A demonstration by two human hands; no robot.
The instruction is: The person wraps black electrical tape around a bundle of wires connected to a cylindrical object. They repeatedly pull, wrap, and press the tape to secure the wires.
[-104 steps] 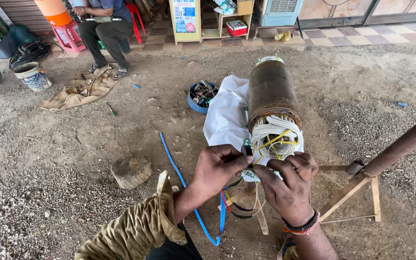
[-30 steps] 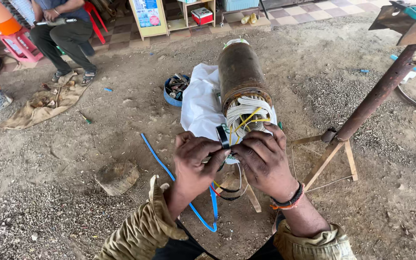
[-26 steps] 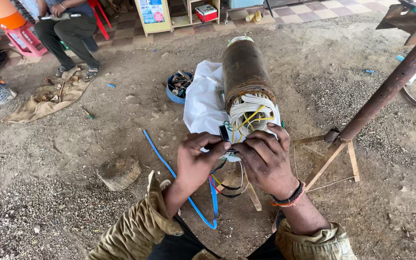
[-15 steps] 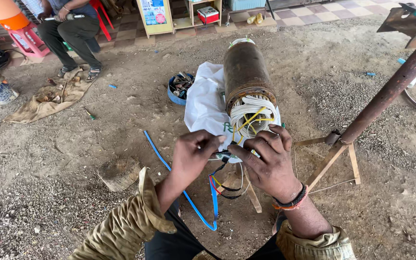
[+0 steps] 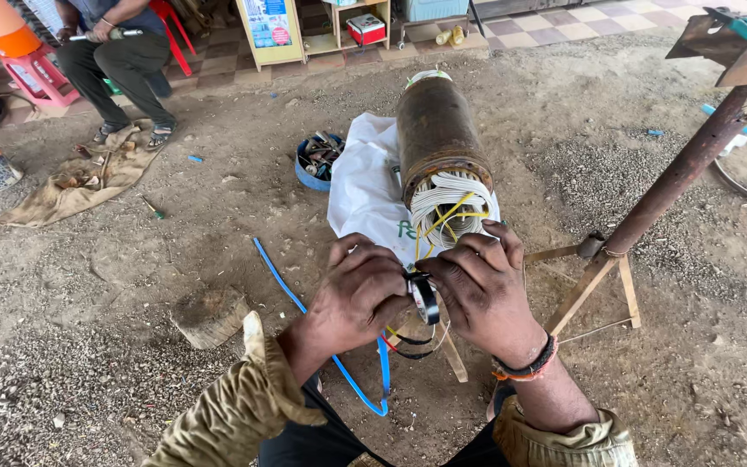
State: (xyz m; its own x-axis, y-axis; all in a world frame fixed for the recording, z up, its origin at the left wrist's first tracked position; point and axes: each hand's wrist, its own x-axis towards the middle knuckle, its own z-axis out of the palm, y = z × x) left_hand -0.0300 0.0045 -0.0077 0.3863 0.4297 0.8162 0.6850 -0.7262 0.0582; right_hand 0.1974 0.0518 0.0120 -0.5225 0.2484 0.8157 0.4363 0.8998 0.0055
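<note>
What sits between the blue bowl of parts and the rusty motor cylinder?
In the head view, a white sheet lies between the blue bowl and the cylinder.

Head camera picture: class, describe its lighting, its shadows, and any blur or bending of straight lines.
Head view: soft, even daylight, no hard shadows on the dirt ground; the left hand, right hand and roll of black tape are sharp, as is the rusty motor; the rusty pipe looks straight, with no bending I can tell.

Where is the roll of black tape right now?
In the head view, the roll of black tape is pinched between the left hand and right hand, just below the motor's white windings.
</note>
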